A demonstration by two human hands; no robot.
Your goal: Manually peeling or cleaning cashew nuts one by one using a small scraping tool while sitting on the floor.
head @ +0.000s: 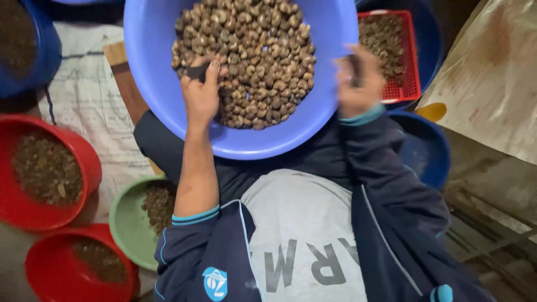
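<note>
The left hand [201, 92] pinches a small dark tool [197, 71] over the nuts [246, 61] in the blue basin [151, 50]. Right hand [358, 81] is blurred; its grip cannot be told. Steady picking probably works best with the tool kept low.

Right hand [359, 81] smeared by motion at three o'clock of the big blue basin [151, 84]; dark thing in its fingers [353, 70] too blurred to name. Left hand [201, 95] closed on a dark handle [197, 71], working end buried among the brown nuts [251, 56]. Basin rim cut off at twelve o'clock. Red crate [398, 89] partly hidden behind basin and hand. Red bowl [78, 145] at nine o'clock cropped by the edge. Blue bowl [430, 151] half covered by the sleeve [391, 184].
</note>
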